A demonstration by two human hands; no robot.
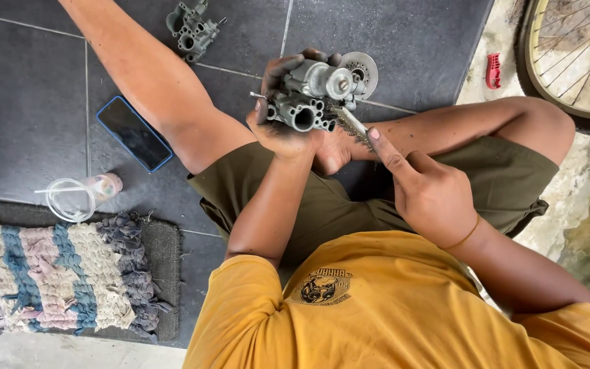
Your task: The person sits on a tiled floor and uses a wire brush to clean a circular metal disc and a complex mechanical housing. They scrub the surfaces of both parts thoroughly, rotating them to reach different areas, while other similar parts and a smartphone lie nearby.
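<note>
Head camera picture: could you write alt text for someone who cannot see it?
A seated person's left hand holds a grey metal carburetor while the right hand works a small wire brush against it, above dark floor tiles.

The person wears a mustard-yellow T-shirt [404, 307] with 1 dark round emblem [324, 285] at 12 o'clock on the chest. Olive-green shorts [349, 205] cover the thighs. A thin orange band [464, 238] circles the right wrist.

Bare floor [29, 89] lies open leftward; phone [134, 133], plastic cup [76, 197] and spare metal part [192, 29] stand around it
</note>
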